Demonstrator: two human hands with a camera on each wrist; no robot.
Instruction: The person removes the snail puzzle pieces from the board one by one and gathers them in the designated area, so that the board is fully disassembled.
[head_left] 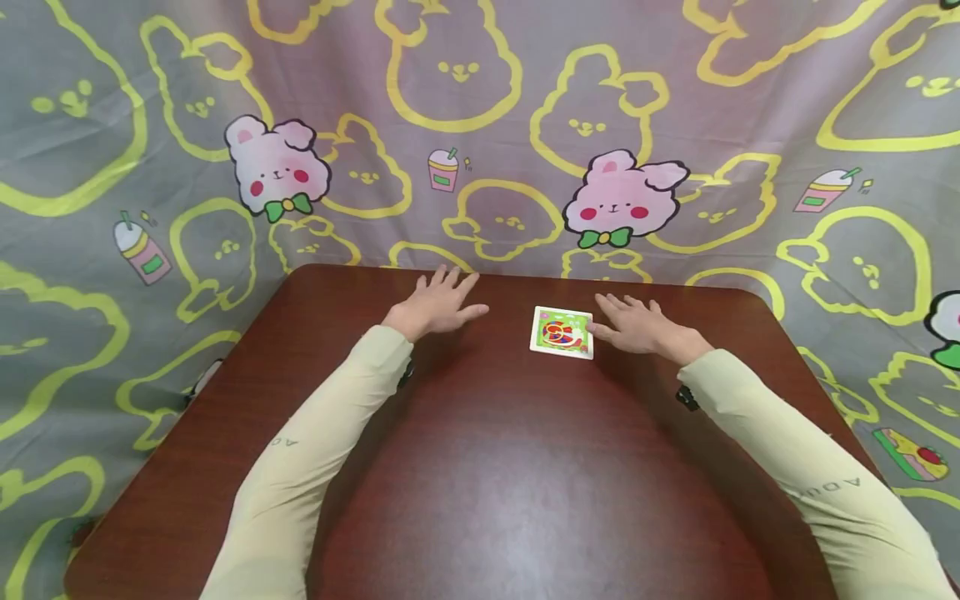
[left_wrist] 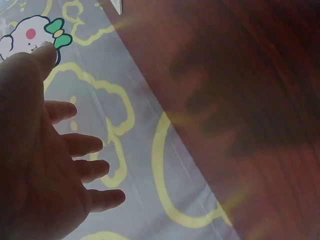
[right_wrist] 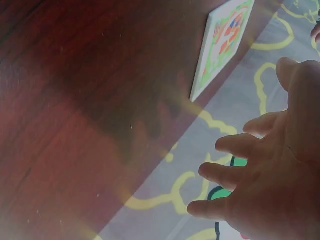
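Observation:
A square white-framed picture board [head_left: 562,332] with a green, red and blue cartoon design lies flat on the table. To its left, my left hand [head_left: 438,301] is spread above the tabletop, holding nothing. My right hand [head_left: 634,324] hovers at the board's right edge, fingers extended; its thumb overlaps that edge in the head view, and whether it touches cannot be told. In the right wrist view the board [right_wrist: 222,45] appears apart from the spread right hand [right_wrist: 270,165]. The left wrist view has the left hand [left_wrist: 55,145] with fingers spread over its shadow side.
A dark reddish-brown table [head_left: 480,467] with rounded corners carries the board. Behind and beside it hangs a grey curtain [head_left: 495,150] with yellow outlines and cartoon rabbits, close to the table's far edge. Dark wrist devices [head_left: 686,397] sit under the sleeves.

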